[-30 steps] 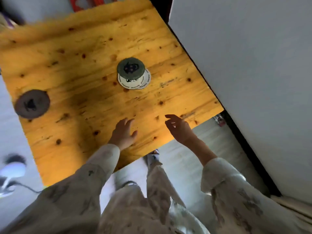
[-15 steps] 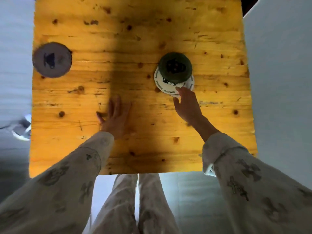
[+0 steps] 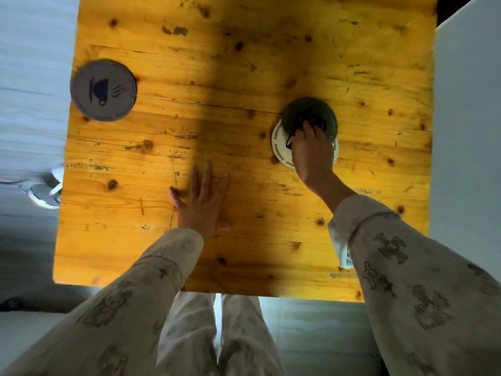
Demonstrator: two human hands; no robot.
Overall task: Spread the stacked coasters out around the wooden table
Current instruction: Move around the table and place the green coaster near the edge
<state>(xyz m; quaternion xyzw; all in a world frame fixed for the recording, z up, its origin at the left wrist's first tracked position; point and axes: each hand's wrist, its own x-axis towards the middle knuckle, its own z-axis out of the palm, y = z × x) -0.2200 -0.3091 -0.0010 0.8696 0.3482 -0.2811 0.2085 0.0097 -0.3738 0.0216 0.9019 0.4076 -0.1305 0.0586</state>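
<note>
Our right hand (image 3: 310, 156) presses its fingertips (image 3: 307, 127) on the round dark-green coaster (image 3: 311, 111) topping the stack, though whether it pinches the edge we cannot tell. A careless drag may carry along the white lettered coaster (image 3: 279, 147) beneath. Our left hand (image 3: 202, 204) lies open, flat on the knotty yellow wooden table (image 3: 244, 63), the grey cup-printed coaster (image 3: 103, 90) far left.

A knotty wooden table (image 3: 244, 63) carries a grey coaster (image 3: 103, 90) near its far left edge. Well apart, toward the right, sits a stack (image 3: 279, 147) topped by a green coaster (image 3: 325, 118). A left hand (image 3: 202, 204) lies flat near the middle.
</note>
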